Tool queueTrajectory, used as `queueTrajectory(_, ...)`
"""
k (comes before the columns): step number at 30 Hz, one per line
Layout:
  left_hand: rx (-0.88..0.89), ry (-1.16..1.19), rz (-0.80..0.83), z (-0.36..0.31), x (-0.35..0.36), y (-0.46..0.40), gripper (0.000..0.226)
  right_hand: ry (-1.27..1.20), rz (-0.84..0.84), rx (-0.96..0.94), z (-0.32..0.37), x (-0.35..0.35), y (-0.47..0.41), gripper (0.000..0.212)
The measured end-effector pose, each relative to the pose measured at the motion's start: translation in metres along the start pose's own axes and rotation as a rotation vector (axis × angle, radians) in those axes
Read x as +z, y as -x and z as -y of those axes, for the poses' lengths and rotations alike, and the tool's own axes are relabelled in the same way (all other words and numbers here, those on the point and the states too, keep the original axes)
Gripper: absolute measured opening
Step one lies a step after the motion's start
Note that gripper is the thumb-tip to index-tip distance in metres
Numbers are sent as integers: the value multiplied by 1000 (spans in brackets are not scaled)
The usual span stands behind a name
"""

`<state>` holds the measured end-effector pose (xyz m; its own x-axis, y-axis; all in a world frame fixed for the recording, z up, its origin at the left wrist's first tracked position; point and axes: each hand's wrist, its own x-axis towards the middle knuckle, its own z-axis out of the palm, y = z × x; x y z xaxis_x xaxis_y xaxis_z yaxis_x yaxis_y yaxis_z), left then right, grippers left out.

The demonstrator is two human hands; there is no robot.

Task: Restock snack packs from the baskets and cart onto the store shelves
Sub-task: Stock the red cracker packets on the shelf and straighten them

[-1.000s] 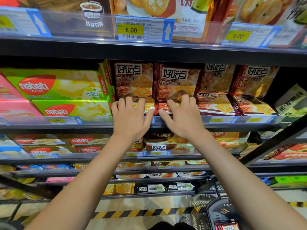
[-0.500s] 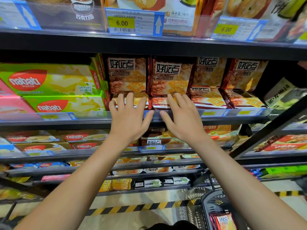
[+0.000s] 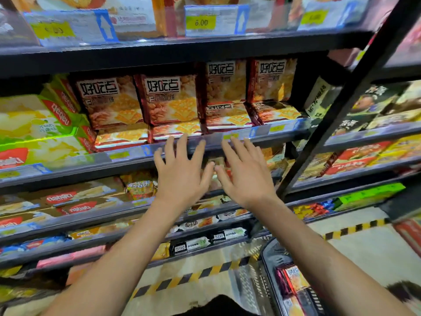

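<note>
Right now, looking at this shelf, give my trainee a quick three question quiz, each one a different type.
1. True or false: the left hand grips a snack pack.
2. Multiple choice: where is the basket that holds spare packs?
A. On the top shelf
B. Low on the floor at the right
C. Hanging from the left hand
3. Fill in: the price tag on the shelf above reads ____.

Key:
1. False; both hands, the right hand too, have their fingers spread and hold nothing.
2. B
3. 6.00
</note>
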<state>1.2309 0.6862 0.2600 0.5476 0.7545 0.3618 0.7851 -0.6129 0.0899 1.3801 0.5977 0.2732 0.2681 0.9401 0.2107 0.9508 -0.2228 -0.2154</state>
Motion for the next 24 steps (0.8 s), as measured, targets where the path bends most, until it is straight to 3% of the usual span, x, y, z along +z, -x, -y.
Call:
queueTrajectory(3,75,24,36,-42,15,12,64,-17,21,103,-37,0,34,69)
queueTrajectory(7,170,31,131,-103,40,35,62,-12,-79,156,-92,9,97,59)
queueTrajectory(16,434,67,385,-228,102,103,59,24,81,551,-191,38,251,64)
queueTrajectory(24,646,43,574,-292,163,143,61,-20,170,850,-229,76,355,62)
